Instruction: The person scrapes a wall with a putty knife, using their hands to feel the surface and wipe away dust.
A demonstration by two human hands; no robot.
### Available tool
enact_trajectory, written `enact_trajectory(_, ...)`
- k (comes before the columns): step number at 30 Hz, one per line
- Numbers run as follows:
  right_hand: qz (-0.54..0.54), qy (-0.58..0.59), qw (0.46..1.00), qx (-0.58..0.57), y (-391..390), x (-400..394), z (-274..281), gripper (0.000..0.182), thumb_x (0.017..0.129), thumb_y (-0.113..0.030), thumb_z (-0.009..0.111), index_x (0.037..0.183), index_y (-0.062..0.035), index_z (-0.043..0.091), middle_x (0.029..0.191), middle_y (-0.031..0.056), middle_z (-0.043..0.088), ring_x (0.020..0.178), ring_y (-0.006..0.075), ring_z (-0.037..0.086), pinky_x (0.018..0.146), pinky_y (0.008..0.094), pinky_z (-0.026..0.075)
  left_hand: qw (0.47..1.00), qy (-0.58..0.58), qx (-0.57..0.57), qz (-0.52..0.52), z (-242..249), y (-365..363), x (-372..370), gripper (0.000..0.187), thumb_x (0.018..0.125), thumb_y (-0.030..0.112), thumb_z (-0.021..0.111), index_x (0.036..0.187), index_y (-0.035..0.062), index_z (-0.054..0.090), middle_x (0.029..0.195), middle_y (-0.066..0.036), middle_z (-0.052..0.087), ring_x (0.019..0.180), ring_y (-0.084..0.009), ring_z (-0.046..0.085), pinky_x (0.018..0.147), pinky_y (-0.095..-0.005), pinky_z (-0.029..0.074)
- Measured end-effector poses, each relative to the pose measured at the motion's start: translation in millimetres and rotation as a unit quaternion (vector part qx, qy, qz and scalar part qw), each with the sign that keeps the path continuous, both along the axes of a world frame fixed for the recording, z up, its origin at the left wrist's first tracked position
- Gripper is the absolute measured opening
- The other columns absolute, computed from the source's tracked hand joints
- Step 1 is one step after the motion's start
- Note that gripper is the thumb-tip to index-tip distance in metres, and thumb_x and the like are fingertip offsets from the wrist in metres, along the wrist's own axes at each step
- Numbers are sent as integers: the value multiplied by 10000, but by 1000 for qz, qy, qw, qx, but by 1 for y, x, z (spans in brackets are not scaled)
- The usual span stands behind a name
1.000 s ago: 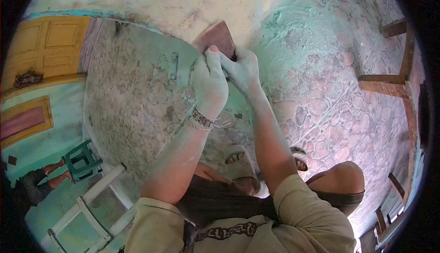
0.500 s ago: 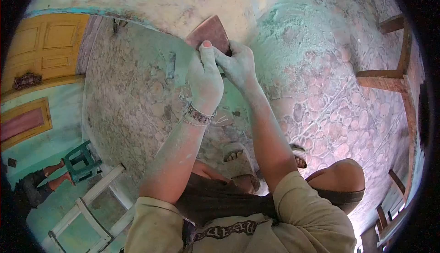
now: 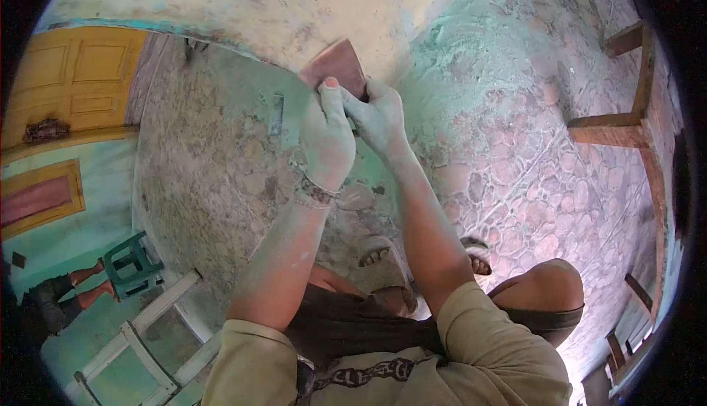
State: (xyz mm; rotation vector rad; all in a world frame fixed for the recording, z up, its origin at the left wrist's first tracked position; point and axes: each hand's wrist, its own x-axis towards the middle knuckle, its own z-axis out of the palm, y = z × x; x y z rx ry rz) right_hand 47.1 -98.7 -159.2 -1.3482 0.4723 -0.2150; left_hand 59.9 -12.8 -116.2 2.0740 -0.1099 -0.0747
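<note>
A reddish-brown flat sheet (image 3: 339,69), like sandpaper, is held against the lower part of a cream, dusty wall (image 3: 243,1) at the top centre. My left hand (image 3: 328,137), coated in pale dust, grips the sheet's lower edge with the thumb on top. Beside it, my right hand (image 3: 381,115) pinches the lower right corner of the same sheet, and it is dusty too. The two hands are close together. Fingers beneath the sheet are hidden.
A stone-patterned floor (image 3: 515,178) lies below. At the right stands a wooden frame (image 3: 611,135). On the left are a yellow door (image 3: 88,67), a green stool (image 3: 132,265), a white wooden ladder-like frame (image 3: 147,351) and another person's legs (image 3: 81,288).
Both hands and the sheet have moved slightly down in view, away from the top edge. The grip on the sheet looks the same.
</note>
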Motion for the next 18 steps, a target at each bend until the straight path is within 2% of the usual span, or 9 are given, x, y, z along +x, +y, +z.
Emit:
enact_trajectory(2, 1, 13, 1000, -9, 1, -4, -4, 521, 772, -426, 768, 875, 75, 667, 707, 119, 667, 639, 106, 625, 578, 295, 504, 1000, -5, -2, -9, -1, 2, 2, 503, 1014, 404, 415, 938, -62, 590, 815, -208, 631, 760, -342, 602, 704, -404, 466)
enact_trajectory(5, 3, 16, 999, 38, 5, 0, -11, 548, 771, -458, 755, 865, 75, 667, 705, 130, 666, 648, 123, 633, 593, 302, 505, 989, -141, 39, -26, -8, -1, -1, 479, 1019, 384, 415, 948, -57, 588, 796, -199, 627, 741, -328, 592, 701, -399, 467)
enact_trajectory(7, -4, -4, 996, 93, 6, -3, -2, 563, 770, -476, 746, 853, 76, 667, 701, 144, 666, 651, 135, 638, 607, 309, 505, 998, -65, -14, -16, 7, -5, 1, 475, 1018, 381, 416, 957, -57, 588, 807, -208, 635, 750, -345, 598, 707, -414, 466)
enact_trajectory(8, 4, 0, 997, 76, 2, -3, -1, 555, 773, -472, 744, 856, 72, 669, 700, 139, 668, 652, 133, 639, 607, 307, 506, 999, -18, -39, -9, 10, -5, -2, 472, 1017, 380, 416, 961, -57, 589, 813, -212, 639, 755, -353, 601, 711, -422, 465)
enact_trajectory(11, 17, 7, 1000, 3, -2, -1, 0, 524, 775, -454, 747, 869, 56, 674, 692, 122, 670, 637, 119, 633, 596, 300, 505, 999, 28, -13, -16, 10, -1, -2, 472, 1018, 380, 413, 958, -54, 590, 809, -192, 642, 767, -322, 614, 711, -407, 470)
enact_trajectory(14, -1, -2, 999, 52, 6, -3, -18, 535, 772, -466, 742, 879, 54, 671, 697, 140, 665, 644, 134, 638, 615, 312, 508, 995, -69, 66, -32, -2, 1, -2, 486, 1015, 392, 420, 958, -60, 589, 807, -191, 641, 774, -308, 625, 704, -403, 470)
enact_trajectory(15, 3, 2, 999, 41, 3, -3, -12, 541, 771, -469, 743, 885, 54, 670, 698, 142, 665, 648, 136, 639, 620, 313, 509, 995, -71, 61, -26, 2, -1, -1, 494, 1008, 401, 436, 962, -65, 591, 802, -205, 635, 780, -325, 626, 706, -403, 469)
enact_trajectory(18, 14, 17, 999, 26, -1, -5, 3, 546, 769, -470, 745, 900, 54, 668, 701, 145, 666, 660, 135, 641, 631, 312, 512, 997, 58, -47, -22, 18, -4, 0, 490, 1003, 394, 446, 963, -70, 595, 845, -245, 639, 804, -365, 630, 713, -419, 471)
